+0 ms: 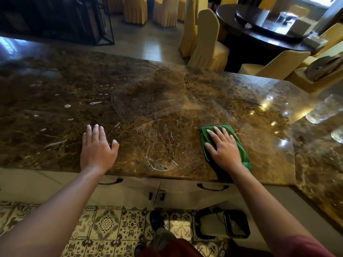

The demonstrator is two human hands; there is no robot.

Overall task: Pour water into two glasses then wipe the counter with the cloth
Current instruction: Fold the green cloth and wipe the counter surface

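Observation:
A brown marble counter (167, 86) stretches across the view, with wet wipe streaks in its middle and water drops on its left part. My right hand (221, 148) presses flat on a folded green cloth (243, 154) near the counter's front edge, fingers straight. My left hand (97, 147) rests flat on the bare counter to the left, fingers spread. Two clear glasses stand at the far right: one glass (323, 109) further back, and a second glass (338, 134) cut off by the frame's edge.
Below the counter are white cabinet doors (185, 190) with dark handles, patterned floor tiles and a dark bin (235, 223). Beyond the counter stand yellow-covered chairs (206, 39) and a dark round table (259, 34).

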